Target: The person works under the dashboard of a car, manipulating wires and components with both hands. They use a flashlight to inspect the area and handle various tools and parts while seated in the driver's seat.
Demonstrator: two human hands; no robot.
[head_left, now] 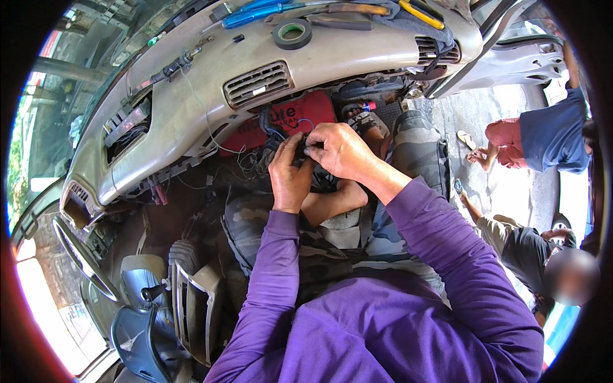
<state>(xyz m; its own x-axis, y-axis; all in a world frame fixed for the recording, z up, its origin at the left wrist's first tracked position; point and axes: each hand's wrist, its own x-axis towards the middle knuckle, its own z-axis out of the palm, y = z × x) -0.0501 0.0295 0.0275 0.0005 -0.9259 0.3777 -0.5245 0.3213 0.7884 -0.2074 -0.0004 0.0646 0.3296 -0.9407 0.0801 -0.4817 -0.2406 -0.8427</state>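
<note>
In the head view my left hand (290, 175) has its fingers curled at the wiring (271, 131) below the beige dashboard (179, 96). My right hand (337, 148) is beside it, thumb and index finger pinched; what both hold is small and mostly hidden by the fingers. A thin pale wire (239, 152) runs down toward them from the dash. Behind the hands lies a red pad (319, 102). A spray can with a red cap (368, 106) lies just beyond, to the right.
Black tape (291, 34), blue-handled tools (249, 19) and yellow-handled pliers (421, 14) lie atop the dash. A removed trim panel (191, 306) and gear lever (153, 290) are lower left. Outside the open door (511, 67), two people (549, 137) (523, 255) sit on the pavement.
</note>
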